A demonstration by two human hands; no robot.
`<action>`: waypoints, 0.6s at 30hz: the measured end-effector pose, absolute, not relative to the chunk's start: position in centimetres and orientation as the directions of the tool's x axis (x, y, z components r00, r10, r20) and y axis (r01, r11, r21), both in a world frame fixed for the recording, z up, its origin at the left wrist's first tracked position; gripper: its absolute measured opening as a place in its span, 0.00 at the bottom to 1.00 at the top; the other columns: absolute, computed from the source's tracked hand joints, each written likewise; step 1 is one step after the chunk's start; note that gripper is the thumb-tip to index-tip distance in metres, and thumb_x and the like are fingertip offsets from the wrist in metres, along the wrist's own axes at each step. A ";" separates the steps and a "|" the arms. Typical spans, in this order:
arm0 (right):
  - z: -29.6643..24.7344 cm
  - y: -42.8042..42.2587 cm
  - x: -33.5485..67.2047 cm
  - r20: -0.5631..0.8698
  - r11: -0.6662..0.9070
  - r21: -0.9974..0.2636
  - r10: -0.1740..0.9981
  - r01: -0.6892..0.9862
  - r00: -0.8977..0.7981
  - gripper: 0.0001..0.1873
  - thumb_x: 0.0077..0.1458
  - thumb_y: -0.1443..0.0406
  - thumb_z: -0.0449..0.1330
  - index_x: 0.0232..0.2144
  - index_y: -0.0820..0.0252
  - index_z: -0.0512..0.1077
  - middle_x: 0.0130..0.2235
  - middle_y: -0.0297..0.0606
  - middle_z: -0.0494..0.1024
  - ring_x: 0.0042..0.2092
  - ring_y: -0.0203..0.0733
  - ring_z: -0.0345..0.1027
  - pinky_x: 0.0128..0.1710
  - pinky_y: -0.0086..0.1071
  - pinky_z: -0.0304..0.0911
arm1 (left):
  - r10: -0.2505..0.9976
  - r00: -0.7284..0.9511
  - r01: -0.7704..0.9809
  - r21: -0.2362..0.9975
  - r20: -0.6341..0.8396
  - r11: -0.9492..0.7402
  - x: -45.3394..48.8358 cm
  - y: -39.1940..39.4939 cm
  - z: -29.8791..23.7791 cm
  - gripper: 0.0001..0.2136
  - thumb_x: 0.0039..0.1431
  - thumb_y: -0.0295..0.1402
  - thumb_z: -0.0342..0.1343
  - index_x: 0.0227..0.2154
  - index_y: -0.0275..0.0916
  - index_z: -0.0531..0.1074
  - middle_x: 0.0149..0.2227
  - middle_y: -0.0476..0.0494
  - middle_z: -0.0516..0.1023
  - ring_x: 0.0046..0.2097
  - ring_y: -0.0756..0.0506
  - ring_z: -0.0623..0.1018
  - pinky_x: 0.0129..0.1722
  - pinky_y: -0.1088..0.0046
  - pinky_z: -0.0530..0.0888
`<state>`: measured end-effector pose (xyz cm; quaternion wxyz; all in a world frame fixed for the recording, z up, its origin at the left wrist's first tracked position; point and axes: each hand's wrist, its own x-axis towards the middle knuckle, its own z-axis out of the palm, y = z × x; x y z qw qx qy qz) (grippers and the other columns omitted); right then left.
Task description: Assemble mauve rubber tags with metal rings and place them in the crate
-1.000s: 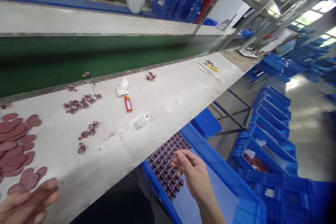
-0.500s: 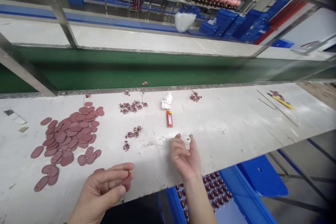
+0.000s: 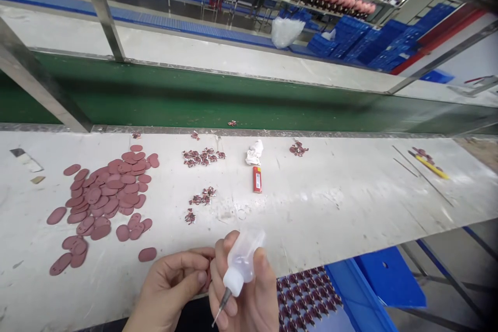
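- Long white worktable [image 3: 330, 207], scuffed and matte, running left to right; beyond its far edge a green conveyor belt [image 3: 194, 98], then a second pale bench and shelving.
- Far right of the hall: stacked blue crates [image 3: 350, 41] and a white plastic bag [image 3: 287, 31].
- Below the table's near edge, right of the hands: blue plastic crate [image 3: 350, 295] holding tidy rows of small dark red parts [image 3: 307, 298] on a pale sheet.
- Left on the table: loose heap of flat, reddish-brown oval pieces [image 3: 109, 192] (smooth, some with small holes).
- Mid-table: red lighter [image 3: 257, 179], with crumpled white tissue [image 3: 254, 152] just beyond it.
- Right hand [image 3: 249, 295] clamped around a translucent soft squeeze bottle [image 3: 243, 259], at the near edge, tilted, white collar and thin metal needle tip pointing down and near.
- Left hand [image 3: 171, 285] just left of it, fingertips pinched together on a small reddish piece [image 3: 207, 274], mostly hidden.
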<state>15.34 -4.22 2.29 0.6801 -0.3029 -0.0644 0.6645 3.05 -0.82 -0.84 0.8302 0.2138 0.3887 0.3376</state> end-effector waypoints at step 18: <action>4.9 -3.8 15.7 -0.271 0.057 -0.868 0.777 -0.493 0.568 0.23 0.50 0.46 0.73 0.38 0.54 0.77 0.19 0.26 0.72 0.18 0.32 0.69 0.18 0.24 0.68 | 0.522 0.534 -0.543 0.203 -0.666 0.815 1.2 0.2 0.0 0.16 0.41 0.33 0.79 0.35 0.40 0.85 0.41 0.41 0.89 0.41 0.45 0.87 0.30 0.85 0.80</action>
